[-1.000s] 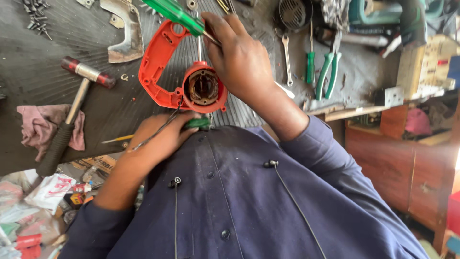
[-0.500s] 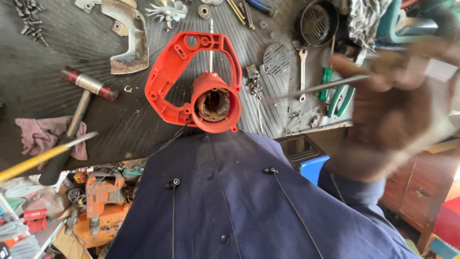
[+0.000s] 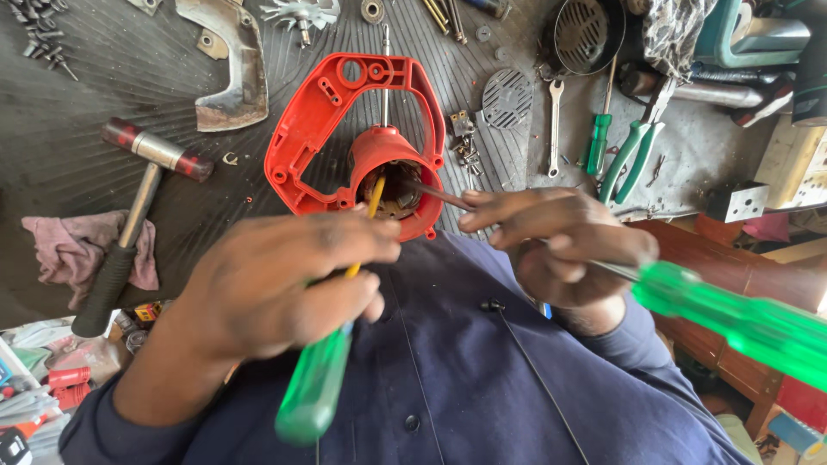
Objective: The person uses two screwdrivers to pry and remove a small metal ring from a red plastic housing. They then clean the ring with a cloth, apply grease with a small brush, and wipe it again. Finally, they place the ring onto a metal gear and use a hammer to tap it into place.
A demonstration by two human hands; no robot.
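Note:
A red plastic motor housing [image 3: 345,129] lies on the dark ribbed mat [image 3: 103,77], its round opening facing me. My left hand [image 3: 276,280] grips a green-handled screwdriver [image 3: 314,387] whose yellow shaft reaches into that opening. My right hand [image 3: 560,245] holds a second green-handled screwdriver [image 3: 741,323], and its dark metal shaft also points into the opening from the right. Both tips meet inside the housing, where metal parts show.
A hammer [image 3: 129,220] with a black grip lies at the left beside a pink rag [image 3: 65,245]. Screws [image 3: 43,34], a metal plate [image 3: 228,69], a spanner [image 3: 554,125], green-handled pliers [image 3: 629,159] and round grilles [image 3: 506,99] lie around the mat. A wooden bench edge [image 3: 732,275] runs at the right.
Both hands have come back in over the housing. Half a second ago the right hand was blurred off to the right and the left out of view; now two screwdriver tips sit inside the opening.

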